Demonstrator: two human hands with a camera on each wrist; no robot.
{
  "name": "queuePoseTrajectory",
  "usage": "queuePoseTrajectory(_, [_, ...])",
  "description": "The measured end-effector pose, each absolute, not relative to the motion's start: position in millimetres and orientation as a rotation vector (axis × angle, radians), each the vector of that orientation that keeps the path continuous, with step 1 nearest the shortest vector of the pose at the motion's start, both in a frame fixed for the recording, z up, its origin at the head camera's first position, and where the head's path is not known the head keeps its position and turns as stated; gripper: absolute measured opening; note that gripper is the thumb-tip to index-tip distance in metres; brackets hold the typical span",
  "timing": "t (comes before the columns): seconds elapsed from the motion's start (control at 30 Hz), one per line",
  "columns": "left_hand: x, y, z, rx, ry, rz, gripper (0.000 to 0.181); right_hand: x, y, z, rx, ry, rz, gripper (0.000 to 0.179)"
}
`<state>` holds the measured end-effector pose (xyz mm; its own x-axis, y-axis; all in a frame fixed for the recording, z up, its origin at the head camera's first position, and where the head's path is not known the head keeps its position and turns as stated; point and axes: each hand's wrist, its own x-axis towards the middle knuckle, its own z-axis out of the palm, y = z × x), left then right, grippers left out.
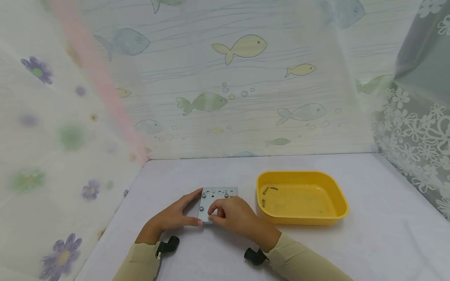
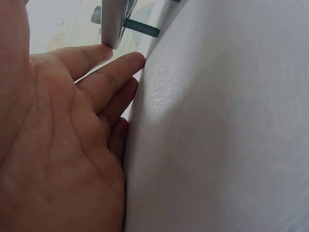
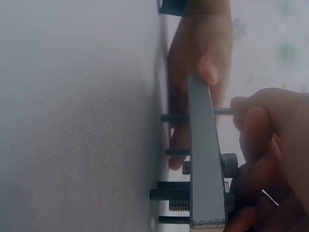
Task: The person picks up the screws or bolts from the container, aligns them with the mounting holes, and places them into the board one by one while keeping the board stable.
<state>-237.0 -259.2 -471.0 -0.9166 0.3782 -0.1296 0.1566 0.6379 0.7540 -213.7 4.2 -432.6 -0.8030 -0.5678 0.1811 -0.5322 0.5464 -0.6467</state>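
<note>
Drilled metal plate [image 1: 212,203], between left hand [image 1: 172,214] and right hand [image 1: 239,217]

Listed left to right:

- Curtain [image 1: 66,156], far left of the hands: pale, printed with purple and green flowers, pink band along its edge.
- Backdrop [image 1: 168,144], beyond both hands: pale, printed with yellow, green and blue fish, bubbles and wavy lines.
- Left sleeve [image 1: 138,261]: beige; black wrist camera [image 1: 168,244] beside it.
- Left hand: wide, thumb and forefinger spread, tips touching the plate's left side at the near and far corners.
- Metal plate: silver-grey, rectangular, holes along the far edge, held above the white cloth [image 1: 379,218]. Any lettering on it is too small to tell.
- Bolts [image 3: 229,165]: socket-headed, seated in the plate; threaded shanks protrude beneath.
- Screw [image 3: 223,111]: slim, upright on the plate's near part, its upper end between the right fingertips.
- Right hand: narrow, thumb and forefinger pinching the screw, over the plate's near right part.
- Right sleeve [image 1: 302,257]: beige; second black camera [image 1: 255,256] just beside the wrist.
- Yellow tray [image 1: 302,221], right of the right hand: rounded corners; three loose screws [image 1: 274,187] inside, toward the hand.
- Lace curtain [image 1: 418,136], far right: grey, white flowers.
</note>
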Motion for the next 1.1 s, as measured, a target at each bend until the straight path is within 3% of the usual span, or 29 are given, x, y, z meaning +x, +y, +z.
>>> queuePoseTrajectory(1.1, [-236.0,-259.2,-470.6,0.459,2.566,1.171,0.109,-213.4,1.7,-440.6,-0.925,2.733,-1.12,0.005])
